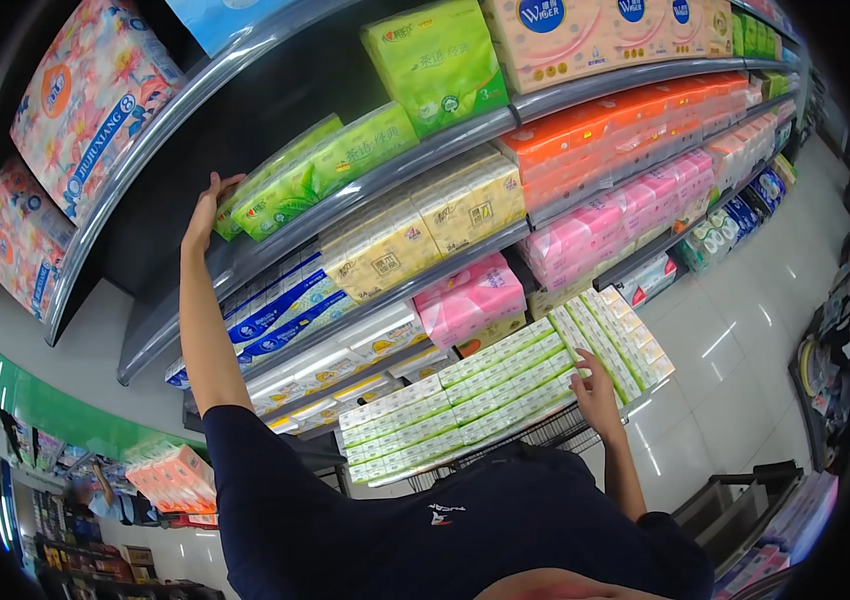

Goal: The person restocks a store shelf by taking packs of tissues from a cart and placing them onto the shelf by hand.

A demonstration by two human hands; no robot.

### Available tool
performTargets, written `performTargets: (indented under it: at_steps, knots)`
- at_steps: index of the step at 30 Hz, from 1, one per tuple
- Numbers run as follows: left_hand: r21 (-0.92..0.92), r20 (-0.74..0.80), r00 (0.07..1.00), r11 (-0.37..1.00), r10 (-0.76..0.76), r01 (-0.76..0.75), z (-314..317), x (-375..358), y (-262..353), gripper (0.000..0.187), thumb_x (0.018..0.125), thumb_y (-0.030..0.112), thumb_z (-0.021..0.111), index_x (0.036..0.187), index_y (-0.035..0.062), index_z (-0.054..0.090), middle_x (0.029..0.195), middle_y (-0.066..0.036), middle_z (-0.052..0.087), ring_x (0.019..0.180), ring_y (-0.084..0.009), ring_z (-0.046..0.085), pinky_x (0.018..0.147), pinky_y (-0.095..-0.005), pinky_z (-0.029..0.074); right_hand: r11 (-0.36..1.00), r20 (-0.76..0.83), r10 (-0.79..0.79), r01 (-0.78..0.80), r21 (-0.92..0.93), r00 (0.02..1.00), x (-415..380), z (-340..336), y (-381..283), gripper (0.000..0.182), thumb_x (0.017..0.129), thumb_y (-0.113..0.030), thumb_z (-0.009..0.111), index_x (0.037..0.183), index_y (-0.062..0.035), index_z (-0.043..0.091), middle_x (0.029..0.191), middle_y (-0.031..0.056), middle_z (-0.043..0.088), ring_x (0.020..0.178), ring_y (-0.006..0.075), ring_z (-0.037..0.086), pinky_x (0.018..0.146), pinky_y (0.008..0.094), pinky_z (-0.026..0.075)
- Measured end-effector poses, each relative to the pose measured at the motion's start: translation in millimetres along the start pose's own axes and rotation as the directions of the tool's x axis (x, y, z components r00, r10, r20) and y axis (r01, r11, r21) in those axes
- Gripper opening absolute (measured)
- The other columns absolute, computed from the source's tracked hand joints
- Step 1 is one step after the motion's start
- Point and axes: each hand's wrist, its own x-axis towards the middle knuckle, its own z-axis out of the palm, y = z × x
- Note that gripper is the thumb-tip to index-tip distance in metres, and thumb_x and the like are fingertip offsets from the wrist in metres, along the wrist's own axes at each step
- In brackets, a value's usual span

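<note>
Head view: the left hand (207, 207) reaches up, fingers spread open against the end of a green tissue pack (275, 188) on a shelf (245, 262); the right hand (595, 388) rests open-fingered on stacked green-and-white tissue packs (485, 385) in a wire cart (545, 432).

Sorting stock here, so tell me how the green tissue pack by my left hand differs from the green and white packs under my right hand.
The green tissue pack is solid lime green and lies on a shelf, the left hand at its end. The green and white packs are white with green stripes, stacked lower on a wire cart, under the right hand. Both are plastic-wrapped tissue.
</note>
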Motion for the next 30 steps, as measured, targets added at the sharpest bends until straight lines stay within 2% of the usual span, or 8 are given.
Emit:
performTargets:
  at_steps: [3,9,14,20,26,30]
  knots:
    - [0.041,-0.020,1.000,0.999,0.000,0.001,5.3,-1.8,5.3,0.078,0.114,0.063,0.021,0.146,0.0090,0.066,0.146,-0.013,0.067,0.142,-0.0301,0.055,0.126,-0.0387,0.031,1.000,-0.016,0.031,-0.031,0.005,0.999,-5.6,2.5,12.2,0.046,0.103,-0.002,0.063,0.148,-0.0032,0.054,0.118,0.0163,0.066,0.080,0.0187,0.067,0.072,0.0326,0.057]
    - [0.069,0.036,0.999,0.997,0.013,-0.015,15.5,-8.0,23.9,0.087,0.111,0.069,0.013,0.146,0.0108,0.067,0.149,-0.013,0.065,0.147,-0.0320,0.050,0.129,-0.0419,0.025,1.000,-0.002,0.026,-0.026,0.004,1.000,-8.4,10.9,20.0,0.041,0.103,-0.004,0.063,0.144,-0.0017,0.057,0.120,0.0172,0.066,0.082,0.0208,0.069,0.074,0.0334,0.058]
    - [-0.060,0.169,0.984,0.997,0.047,-0.038,23.3,-2.0,32.2,0.084,0.113,0.064,0.011,0.147,0.0116,0.066,0.157,-0.011,0.058,0.152,-0.0331,0.045,0.131,-0.0425,0.021,1.000,0.001,0.020,-0.021,0.023,1.000,-11.1,11.7,8.3,0.040,0.102,-0.003,0.063,0.142,-0.0017,0.058,0.123,0.0187,0.064,0.084,0.0226,0.070,0.077,0.0340,0.059]
    - [-0.153,0.252,0.964,0.987,0.080,-0.042,29.8,4.0,40.5,0.078,0.115,0.056,0.012,0.150,0.0089,0.063,0.161,-0.012,0.053,0.153,-0.0333,0.042,0.132,-0.0405,0.021,0.998,-0.064,0.047,-0.044,0.041,0.997,-15.4,12.5,24.0,0.039,0.102,-0.002,0.062,0.141,-0.0021,0.059,0.128,0.0203,0.060,0.086,0.0235,0.070,0.078,0.0344,0.060]
    - [-0.090,0.300,0.953,0.996,0.034,-0.007,40.5,0.9,60.6,0.066,0.117,0.045,0.016,0.154,0.0100,0.058,0.164,-0.013,0.049,0.154,-0.0341,0.041,0.132,-0.0399,0.022,0.995,-0.103,0.103,-0.100,0.030,0.989,-20.4,10.7,23.7,0.035,0.103,-0.003,0.061,0.137,-0.0013,0.061,0.127,0.0199,0.060,0.085,0.0236,0.069,0.077,0.0334,0.058]
    - [-0.075,0.295,0.955,0.997,0.031,-0.010,39.6,5.2,54.4,0.065,0.117,0.045,0.018,0.155,0.0101,0.057,0.164,-0.014,0.048,0.154,-0.0342,0.041,0.132,-0.0404,0.024,0.997,-0.124,0.075,-0.077,-0.013,0.989,-19.2,13.3,34.3,0.033,0.102,-0.004,0.062,0.135,-0.0011,0.063,0.125,0.0195,0.061,0.086,0.0243,0.068,0.076,0.0344,0.057]
